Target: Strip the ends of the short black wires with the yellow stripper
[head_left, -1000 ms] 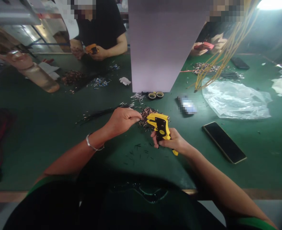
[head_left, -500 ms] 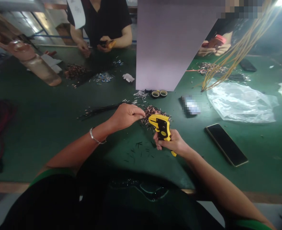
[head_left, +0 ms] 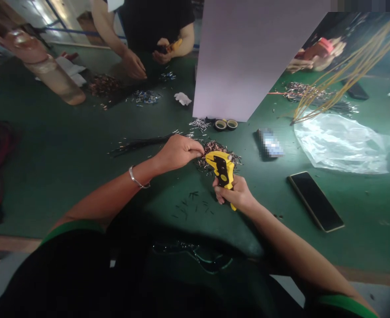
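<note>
My right hand is wrapped round the handles of a yellow and black wire stripper, its jaws pointing up and to the left. My left hand is closed in a pinch just left of the jaws; whatever lies between its fingertips is too small to make out. Behind the tool spreads a pile of short copper-ended wire pieces. A bundle of black wires lies beyond my left wrist, which wears a silver bracelet. Small black snippets are scattered on the green table nearer to me.
A pale upright panel stands ahead, with tape rolls and silver terminals at its foot. On the right lie a phone and a plastic bag. A bottle is far left. Two co-workers' hands are across the table.
The wire stripper has turned slightly more upright, its jaws close to my left fingertips. Across the table, a co-worker's hand has reached forward over the table. The whole view has shifted a little.
</note>
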Demonstrator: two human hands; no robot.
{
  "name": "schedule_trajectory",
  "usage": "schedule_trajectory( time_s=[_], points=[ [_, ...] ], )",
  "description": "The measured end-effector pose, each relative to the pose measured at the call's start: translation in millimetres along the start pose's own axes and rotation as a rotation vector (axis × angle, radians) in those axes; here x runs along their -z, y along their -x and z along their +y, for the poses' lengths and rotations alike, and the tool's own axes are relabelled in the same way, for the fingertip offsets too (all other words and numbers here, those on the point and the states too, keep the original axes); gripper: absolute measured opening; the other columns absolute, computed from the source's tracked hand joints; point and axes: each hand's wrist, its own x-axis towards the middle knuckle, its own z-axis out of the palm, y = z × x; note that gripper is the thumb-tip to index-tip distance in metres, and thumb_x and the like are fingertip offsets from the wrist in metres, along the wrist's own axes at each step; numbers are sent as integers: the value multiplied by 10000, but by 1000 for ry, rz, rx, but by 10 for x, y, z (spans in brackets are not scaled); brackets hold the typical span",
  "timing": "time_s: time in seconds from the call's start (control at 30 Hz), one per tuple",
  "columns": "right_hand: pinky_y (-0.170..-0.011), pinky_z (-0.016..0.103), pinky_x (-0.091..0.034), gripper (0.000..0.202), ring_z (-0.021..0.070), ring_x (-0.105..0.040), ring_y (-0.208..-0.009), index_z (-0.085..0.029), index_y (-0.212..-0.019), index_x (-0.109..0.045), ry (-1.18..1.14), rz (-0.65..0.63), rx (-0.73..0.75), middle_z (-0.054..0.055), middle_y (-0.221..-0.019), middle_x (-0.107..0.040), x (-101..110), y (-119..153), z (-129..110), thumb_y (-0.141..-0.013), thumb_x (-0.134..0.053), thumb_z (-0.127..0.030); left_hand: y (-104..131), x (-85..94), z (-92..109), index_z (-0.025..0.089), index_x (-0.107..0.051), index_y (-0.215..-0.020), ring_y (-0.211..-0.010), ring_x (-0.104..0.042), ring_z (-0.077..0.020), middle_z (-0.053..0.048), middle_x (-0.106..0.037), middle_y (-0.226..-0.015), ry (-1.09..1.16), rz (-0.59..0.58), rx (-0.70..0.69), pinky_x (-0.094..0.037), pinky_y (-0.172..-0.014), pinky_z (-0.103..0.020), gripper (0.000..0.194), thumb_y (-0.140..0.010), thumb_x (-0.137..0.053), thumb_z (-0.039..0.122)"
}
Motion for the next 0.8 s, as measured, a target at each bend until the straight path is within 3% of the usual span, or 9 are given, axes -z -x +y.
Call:
schedule_trajectory(
  time_s=[0.3,0.53,0.8],
  points=[
    [-496,292,-473,230,138,-567,-456,-176,-849,-624,-30,13,44,-35,-543,-605,64,42,-14,-753,-780,-315,-3,17,-26,218,-792,-828,-769,-727,-163,-23,-798,-829,-36,23,-20,-526,-743,-284,176,-856,-618,221],
    [-722,376,-542,302,201,-666,-698,-164,-973,-682,-116,-159,72,36,-777,-694,189,45,-88,-745,-813,-313,18,68,59,220,-790,-831,-708,-692,-148,-20,-777,-789,-69,63,-45,-514,-715,-289,183,-867,-611,220],
    [-727,386,-540,341,207,-662,-710,-163,-1004,-690,-136,-253,44,48,-805,-702,212,30,-88,-732,-829,-315,43,49,79,236,-781,-843,-720,-661,-152,-23,-749,-776,-123,118,-94,-505,-724,-308,193,-891,-595,231]
  ],
)
